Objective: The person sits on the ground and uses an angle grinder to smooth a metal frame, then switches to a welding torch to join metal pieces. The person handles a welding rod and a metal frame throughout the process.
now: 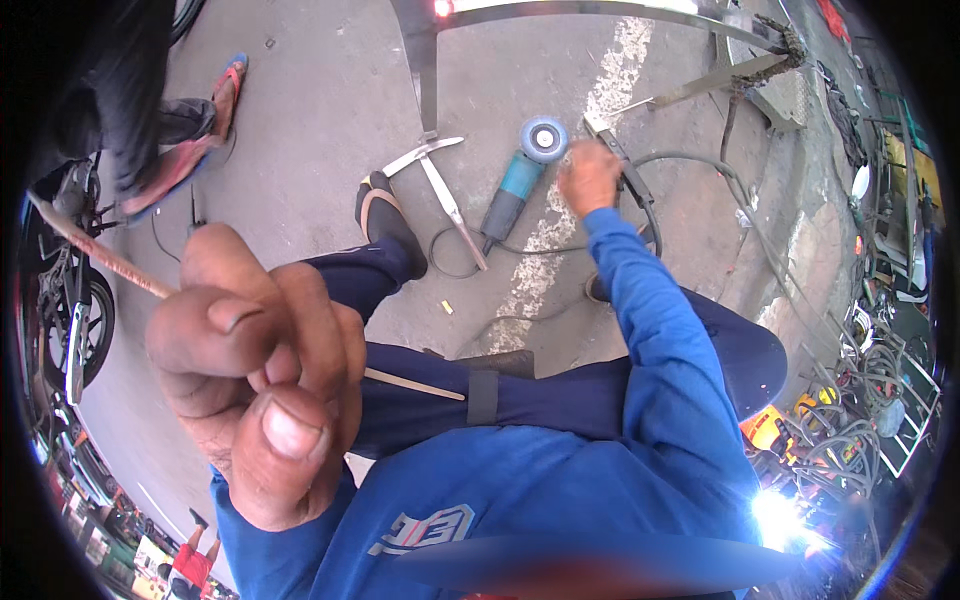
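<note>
Close in front of me at the left, my left hand point(255, 370) is closed, with a thin brownish welding rod point(110, 255) pinched in its fingers. The rod sticks out on both sides of the fist. My right hand point(590, 178) is stretched forward over the pavement, curled and blurred. It overlaps the edge of a dark electrode holder point(630, 178) with a cable; whether it grips the holder is unclear. A thin rod point(632, 106) extends near the holder's far end. Just left of this hand lies a teal angle grinder point(517, 180) with a round disc. A chipping hammer point(440, 187) lies further left.
A metal frame point(425, 80) stands ahead, its bar crossing the top. Cables point(740, 190) run over the ground at the right. Another person's sandalled foot point(225, 100) is at the far left, near a motorcycle point(85, 320). A bright welding glare point(780, 515) shows at lower right.
</note>
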A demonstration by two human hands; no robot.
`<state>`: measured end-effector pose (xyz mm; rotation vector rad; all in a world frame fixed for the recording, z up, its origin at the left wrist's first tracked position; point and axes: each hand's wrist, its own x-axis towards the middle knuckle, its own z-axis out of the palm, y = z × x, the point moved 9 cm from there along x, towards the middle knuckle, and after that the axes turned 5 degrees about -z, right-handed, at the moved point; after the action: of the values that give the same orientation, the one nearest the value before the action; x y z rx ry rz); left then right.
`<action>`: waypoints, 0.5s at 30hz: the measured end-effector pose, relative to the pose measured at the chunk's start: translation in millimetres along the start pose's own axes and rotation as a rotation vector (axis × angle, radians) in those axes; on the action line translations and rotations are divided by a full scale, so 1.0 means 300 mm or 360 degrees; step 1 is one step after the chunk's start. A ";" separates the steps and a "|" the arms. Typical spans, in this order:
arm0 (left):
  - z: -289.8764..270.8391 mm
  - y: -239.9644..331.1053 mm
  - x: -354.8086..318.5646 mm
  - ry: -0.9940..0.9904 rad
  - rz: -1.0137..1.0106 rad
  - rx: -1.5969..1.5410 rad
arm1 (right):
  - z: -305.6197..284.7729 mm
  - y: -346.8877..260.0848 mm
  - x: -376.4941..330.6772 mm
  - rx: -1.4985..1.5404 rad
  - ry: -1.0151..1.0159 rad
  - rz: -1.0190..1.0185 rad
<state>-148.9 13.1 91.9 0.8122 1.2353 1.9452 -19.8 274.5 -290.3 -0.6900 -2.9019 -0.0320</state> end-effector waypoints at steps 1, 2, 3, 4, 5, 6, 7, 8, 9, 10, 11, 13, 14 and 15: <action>0.003 0.010 -0.003 0.0008 0.0022 -0.0013 | 0.063 -0.149 -0.001 0.0267 -0.0173 -0.0174; 0.006 0.019 -0.007 0.0017 0.0065 -0.0005 | 0.138 -0.292 -0.045 0.0273 -0.0462 -0.0289; 0.007 0.025 -0.011 0.0041 0.0107 0.0018 | 0.208 -0.403 -0.093 0.0453 -0.0714 -0.0228; 0.009 0.035 -0.016 0.0056 0.0191 0.0022 | 0.233 -0.523 -0.137 0.0523 -0.0760 -0.0346; 0.008 0.030 -0.020 0.0092 0.0190 0.0065 | 0.259 -0.600 -0.173 0.0530 -0.0773 -0.0304; 0.003 0.025 -0.026 0.0167 0.0240 0.0097 | 0.274 -0.658 -0.194 0.0548 -0.0737 -0.0286; 0.004 0.022 -0.031 0.0193 0.0270 0.0110 | 0.301 -0.683 -0.205 0.0463 -0.0761 -0.0191; 0.012 0.015 -0.035 0.0190 0.0282 0.0115 | 0.304 -0.704 -0.207 0.0380 -0.0710 -0.0119; 0.018 0.007 -0.038 0.0189 0.0294 0.0081 | 0.306 -0.705 -0.210 0.0292 -0.0710 -0.0033; 0.025 0.000 -0.041 0.0176 0.0295 0.0052 | 0.311 -0.718 -0.209 0.0245 -0.0779 -0.0064; 0.032 -0.003 -0.043 0.0153 0.0316 0.0010 | 0.306 -0.712 -0.197 0.0369 -0.0803 0.0013; 0.046 0.001 -0.043 0.0062 0.0402 0.0028 | 0.302 -0.690 -0.177 0.0572 -0.0992 0.0191; 0.047 0.001 -0.043 0.0050 0.0411 0.0070 | 0.285 -0.676 -0.163 0.0764 -0.1026 0.0306; 0.052 0.004 -0.047 0.0010 0.0430 0.0111 | 0.274 -0.657 -0.154 0.0943 -0.1103 0.0408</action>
<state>-128.8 9.2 96.5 1.0556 1.2559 2.1267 -79.8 82.6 -375.5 -1.0948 -3.0917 1.2660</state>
